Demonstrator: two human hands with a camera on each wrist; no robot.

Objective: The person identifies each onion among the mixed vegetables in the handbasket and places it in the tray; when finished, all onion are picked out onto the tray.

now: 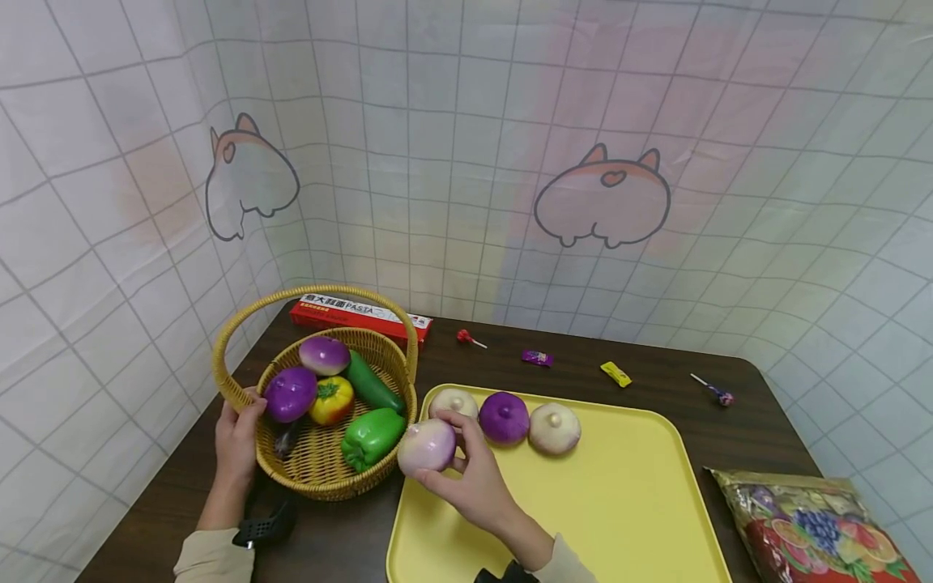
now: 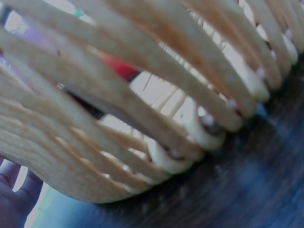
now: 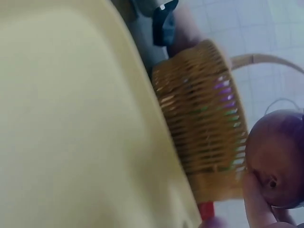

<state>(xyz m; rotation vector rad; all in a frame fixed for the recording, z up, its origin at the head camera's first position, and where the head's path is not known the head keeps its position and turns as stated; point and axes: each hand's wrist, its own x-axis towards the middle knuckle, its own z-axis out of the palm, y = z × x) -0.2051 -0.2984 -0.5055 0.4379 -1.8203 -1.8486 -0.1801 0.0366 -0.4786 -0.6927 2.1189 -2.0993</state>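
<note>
Wicker basket (image 1: 321, 465) of toy vegetables (image 1: 331, 399)

Snack bag (image 1: 816, 526) cut off at corner

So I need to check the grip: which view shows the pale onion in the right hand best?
The head view: the pale onion shows whole, held by the right hand between basket and tray. The right wrist view crops it at the edge; the left wrist view shows only wicker.
</note>
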